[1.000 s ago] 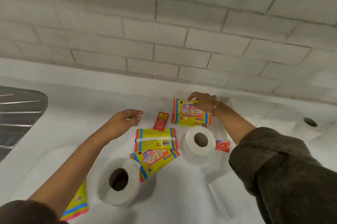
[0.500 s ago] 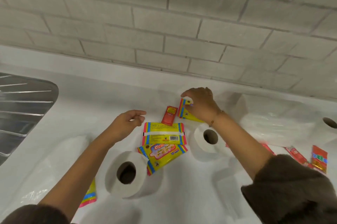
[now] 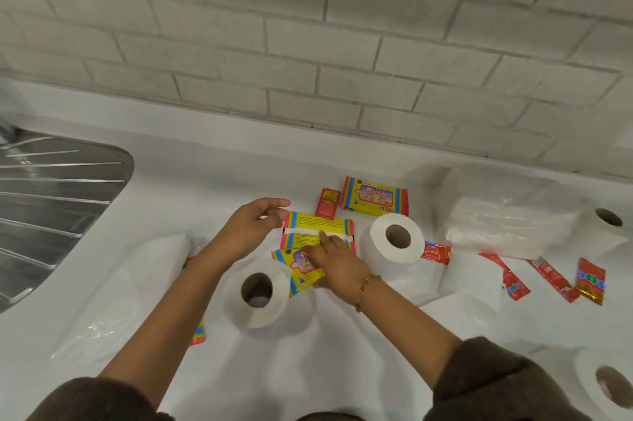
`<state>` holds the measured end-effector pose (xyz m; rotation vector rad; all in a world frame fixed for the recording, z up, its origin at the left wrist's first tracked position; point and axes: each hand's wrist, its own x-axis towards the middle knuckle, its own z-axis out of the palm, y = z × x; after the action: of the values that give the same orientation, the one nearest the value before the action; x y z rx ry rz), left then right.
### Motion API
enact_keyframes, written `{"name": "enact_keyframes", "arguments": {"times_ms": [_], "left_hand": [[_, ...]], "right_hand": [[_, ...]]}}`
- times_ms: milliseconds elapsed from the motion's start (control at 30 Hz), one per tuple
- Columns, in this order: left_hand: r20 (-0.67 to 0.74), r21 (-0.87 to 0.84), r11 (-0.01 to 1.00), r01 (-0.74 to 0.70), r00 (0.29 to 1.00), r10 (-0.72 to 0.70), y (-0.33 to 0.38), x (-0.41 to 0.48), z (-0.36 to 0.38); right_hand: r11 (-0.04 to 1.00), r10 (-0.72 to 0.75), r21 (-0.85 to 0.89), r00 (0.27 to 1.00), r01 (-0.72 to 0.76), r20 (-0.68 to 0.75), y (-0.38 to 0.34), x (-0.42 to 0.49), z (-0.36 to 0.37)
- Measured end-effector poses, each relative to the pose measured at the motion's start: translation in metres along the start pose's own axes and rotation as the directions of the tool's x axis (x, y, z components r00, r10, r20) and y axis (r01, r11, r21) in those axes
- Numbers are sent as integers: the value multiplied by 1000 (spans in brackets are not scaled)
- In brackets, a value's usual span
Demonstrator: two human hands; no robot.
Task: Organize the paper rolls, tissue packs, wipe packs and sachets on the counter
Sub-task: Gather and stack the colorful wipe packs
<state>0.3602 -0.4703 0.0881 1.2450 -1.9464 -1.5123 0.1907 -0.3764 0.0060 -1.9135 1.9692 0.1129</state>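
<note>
On a white counter (image 3: 205, 180) below a tiled wall, the right hand (image 3: 337, 266) lies flat with fingers spread on a tilted yellow wipe pack (image 3: 301, 270), pressing rather than gripping it. Just to its left, the left hand (image 3: 251, 227) hovers open and empty, touching the edge of a face-down wipe pack (image 3: 320, 227). A third wipe pack (image 3: 375, 196) lies farther back beside a red sachet (image 3: 327, 203), paper rolls (image 3: 394, 237) stand nearby, and more sachets (image 3: 591, 280) lie at right.

Glossy white counter (image 3: 212, 369) reflecting light; ribbed steel drainboard (image 3: 51, 194), upper left, shining; yellow plastic wipe pack (image 3: 375, 196) gleaming.
</note>
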Motion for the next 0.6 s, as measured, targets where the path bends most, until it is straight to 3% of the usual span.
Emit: {"name": "enact_keyframes", "arguments": {"times_ms": [133, 233, 400, 533, 600], "left_hand": [[-7, -8, 1000, -14, 1000, 14, 4, -13, -3], [-23, -35, 999, -24, 999, 23, 6, -22, -9], [-53, -76, 997, -24, 998, 20, 3, -33, -25], [-72, -89, 996, -14, 997, 7, 1, -34, -33], [-74, -96, 995, -10, 997, 2, 1, -32, -34]], "right_hand": [[958, -49, -280, 998, 59, 43, -13, 0, 5], [937, -54, -345, 998, 57, 19, -21, -3, -2], [972, -23, -234, 972, -33, -232, -21, -3, -11], [986, 165, 33, 904, -165, -394, -11, -12, -26], [960, 238, 244, 860, -138, -451, -5, -16, -40]]}}
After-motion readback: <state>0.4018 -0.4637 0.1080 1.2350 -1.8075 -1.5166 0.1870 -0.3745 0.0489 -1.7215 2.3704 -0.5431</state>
